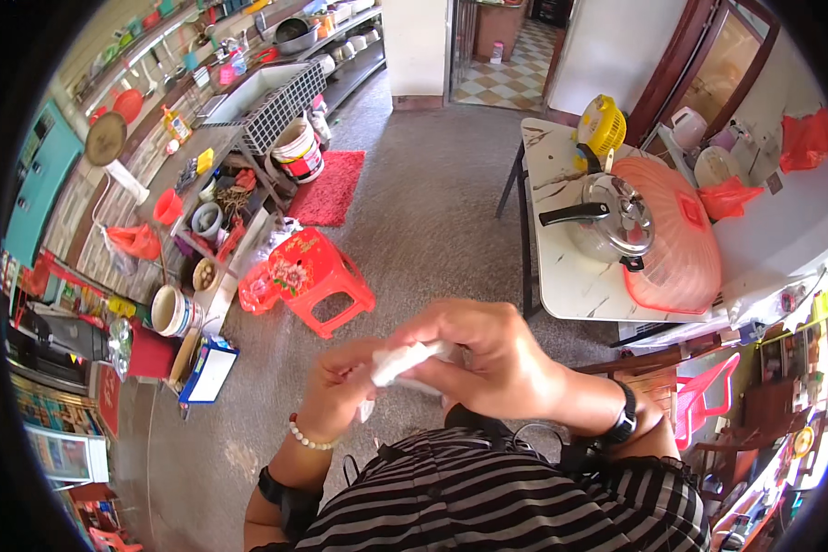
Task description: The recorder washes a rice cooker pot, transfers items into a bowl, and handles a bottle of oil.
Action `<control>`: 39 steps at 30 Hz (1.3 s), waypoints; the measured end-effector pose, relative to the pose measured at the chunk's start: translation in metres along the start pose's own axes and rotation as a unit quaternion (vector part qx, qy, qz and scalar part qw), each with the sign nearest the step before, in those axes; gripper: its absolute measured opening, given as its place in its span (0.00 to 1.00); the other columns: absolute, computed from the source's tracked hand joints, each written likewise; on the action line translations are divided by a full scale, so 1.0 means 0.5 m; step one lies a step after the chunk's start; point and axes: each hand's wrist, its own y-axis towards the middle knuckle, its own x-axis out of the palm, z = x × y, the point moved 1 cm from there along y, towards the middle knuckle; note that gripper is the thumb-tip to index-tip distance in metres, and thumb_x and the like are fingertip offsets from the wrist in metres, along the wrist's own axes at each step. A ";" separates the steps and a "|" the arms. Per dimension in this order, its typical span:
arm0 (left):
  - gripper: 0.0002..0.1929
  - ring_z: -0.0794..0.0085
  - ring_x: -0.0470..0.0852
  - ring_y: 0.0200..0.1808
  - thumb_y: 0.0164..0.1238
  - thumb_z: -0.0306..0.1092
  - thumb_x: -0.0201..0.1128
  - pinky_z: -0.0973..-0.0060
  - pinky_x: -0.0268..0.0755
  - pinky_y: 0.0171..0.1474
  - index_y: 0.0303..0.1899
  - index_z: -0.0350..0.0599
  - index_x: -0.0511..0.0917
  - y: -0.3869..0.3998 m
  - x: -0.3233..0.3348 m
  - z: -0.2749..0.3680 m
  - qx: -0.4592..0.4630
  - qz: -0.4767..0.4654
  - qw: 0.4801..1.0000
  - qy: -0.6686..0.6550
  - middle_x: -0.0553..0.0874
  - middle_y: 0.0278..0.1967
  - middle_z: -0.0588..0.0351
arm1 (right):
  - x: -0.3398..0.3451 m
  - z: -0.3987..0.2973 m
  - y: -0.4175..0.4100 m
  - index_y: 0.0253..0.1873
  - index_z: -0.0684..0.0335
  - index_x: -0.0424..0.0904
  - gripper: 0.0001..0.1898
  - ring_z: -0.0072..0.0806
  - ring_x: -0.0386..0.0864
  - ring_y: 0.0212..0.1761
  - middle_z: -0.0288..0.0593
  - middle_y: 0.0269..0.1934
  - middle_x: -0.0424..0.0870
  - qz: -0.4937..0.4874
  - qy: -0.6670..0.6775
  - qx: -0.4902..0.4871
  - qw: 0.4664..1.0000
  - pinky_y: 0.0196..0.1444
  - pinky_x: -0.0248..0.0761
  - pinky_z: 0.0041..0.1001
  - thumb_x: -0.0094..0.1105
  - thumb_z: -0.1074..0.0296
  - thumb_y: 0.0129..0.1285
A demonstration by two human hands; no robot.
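Both hands meet in front of my chest around a crumpled piece of thin white material (403, 363), perhaps tissue or a plastic bag. My right hand (483, 359) grips it between thumb and curled fingers. On the other side, my left hand (341, 386) pinches its end, and a small white tip pokes out below that hand. The fingers partly cover the material, so its full shape is hidden. A beaded bracelet (309, 439) circles my left wrist, and a black watch (623, 412) is on my right.
A red plastic stool (321, 279) stands ahead to the left, by a counter with a sink (259, 96). To the right, a marble-patterned table (559, 290) bears a pressure cooker (610, 217) and a red mesh food cover (676, 255). A red mat (334, 190) lies on the floor.
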 end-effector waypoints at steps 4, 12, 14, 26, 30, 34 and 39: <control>0.12 0.85 0.68 0.22 0.64 0.33 0.59 0.85 0.61 0.27 0.46 0.40 0.80 0.080 -0.092 -0.048 -0.006 0.104 0.994 -0.044 0.82 0.34 0.55 | -0.068 -0.044 0.087 0.41 0.71 0.76 0.06 0.38 0.80 0.40 0.51 0.39 0.80 -0.084 0.303 -0.100 0.944 0.40 0.73 0.30 0.59 0.77 0.60; 0.08 0.86 0.71 0.20 0.65 0.31 0.58 0.86 0.62 0.24 0.41 0.40 0.81 0.305 -0.219 0.001 -0.039 0.258 0.965 -0.033 0.82 0.30 0.60 | -0.126 0.009 0.292 0.41 0.76 0.79 0.07 0.37 0.83 0.38 0.61 0.40 0.82 -0.149 0.577 -0.355 0.720 0.36 0.76 0.25 0.52 0.80 0.62; 0.08 0.86 0.71 0.19 0.65 0.31 0.58 0.86 0.63 0.23 0.42 0.39 0.80 0.348 -0.255 -0.015 -0.068 0.285 0.954 -0.065 0.82 0.29 0.61 | -0.172 0.015 0.323 0.42 0.77 0.79 0.08 0.36 0.83 0.38 0.62 0.40 0.82 -0.148 0.596 -0.215 0.759 0.35 0.75 0.24 0.53 0.79 0.62; 0.12 0.86 0.73 0.25 0.63 0.35 0.61 0.87 0.64 0.28 0.45 0.41 0.79 0.674 -0.352 -0.051 -0.122 0.239 0.963 -0.036 0.81 0.31 0.63 | -0.360 0.139 0.550 0.45 0.69 0.79 0.11 0.39 0.83 0.42 0.55 0.43 0.83 -0.208 0.264 -0.287 0.897 0.44 0.73 0.34 0.61 0.76 0.58; 0.12 0.87 0.71 0.25 0.63 0.37 0.61 0.89 0.62 0.28 0.45 0.43 0.80 0.818 -0.393 -0.040 -0.116 0.197 0.972 -0.047 0.81 0.31 0.64 | -0.365 0.190 0.641 0.45 0.67 0.79 0.10 0.39 0.82 0.44 0.53 0.44 0.83 -0.178 0.161 -0.290 0.926 0.45 0.73 0.34 0.61 0.75 0.58; 0.11 0.88 0.70 0.23 0.64 0.36 0.60 0.89 0.61 0.25 0.45 0.44 0.80 0.966 -0.464 -0.023 -0.133 0.178 0.973 -0.056 0.81 0.31 0.64 | -0.347 0.256 0.775 0.45 0.67 0.80 0.10 0.38 0.83 0.42 0.51 0.42 0.83 -0.143 0.123 -0.278 0.942 0.44 0.74 0.31 0.60 0.75 0.57; 0.10 0.87 0.70 0.20 0.64 0.35 0.59 0.88 0.61 0.22 0.44 0.44 0.79 1.107 -0.587 0.032 -0.120 0.173 0.978 0.000 0.80 0.29 0.64 | -0.290 0.344 0.975 0.45 0.69 0.80 0.10 0.30 0.83 0.40 0.46 0.40 0.84 -0.106 0.374 -0.191 0.902 0.39 0.75 0.25 0.54 0.81 0.59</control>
